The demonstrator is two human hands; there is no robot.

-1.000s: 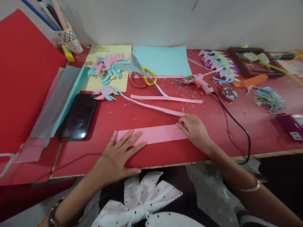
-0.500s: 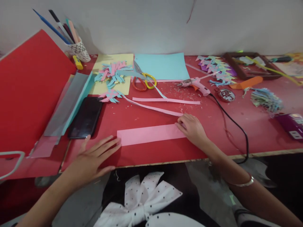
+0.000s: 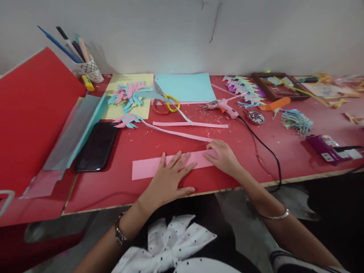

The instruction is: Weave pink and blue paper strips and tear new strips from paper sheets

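Note:
A wide pink paper strip [image 3: 143, 168] lies flat near the table's front edge. Spread across its middle is my left hand [image 3: 167, 182], open, fingers apart. My right hand [image 3: 223, 157] is closed at the strip's right end, thumb along the paper and fingers bent, hiding that end. Just above these fingers, a thin pink strip [image 3: 182, 134] reaches back to a pink and blue fringed paper piece [image 3: 127, 120]. Another narrow pink strip [image 3: 210, 125] lies behind it. Red and yellow handled scissors [image 3: 167, 104] rest further back.
A pink glue gun [image 3: 223, 106] with its black cord [image 3: 264, 142] sits right of centre. A black phone [image 3: 96, 146] and a leaning red folder [image 3: 36, 113] are at left. Blue paper [image 3: 184, 85], a pen cup [image 3: 92, 70] and a brown tray [image 3: 284, 94] stand along the wall.
My left hand has moved right, from the wide strip's left end onto its middle. My right hand stays at the right end. The view has turned slightly right.

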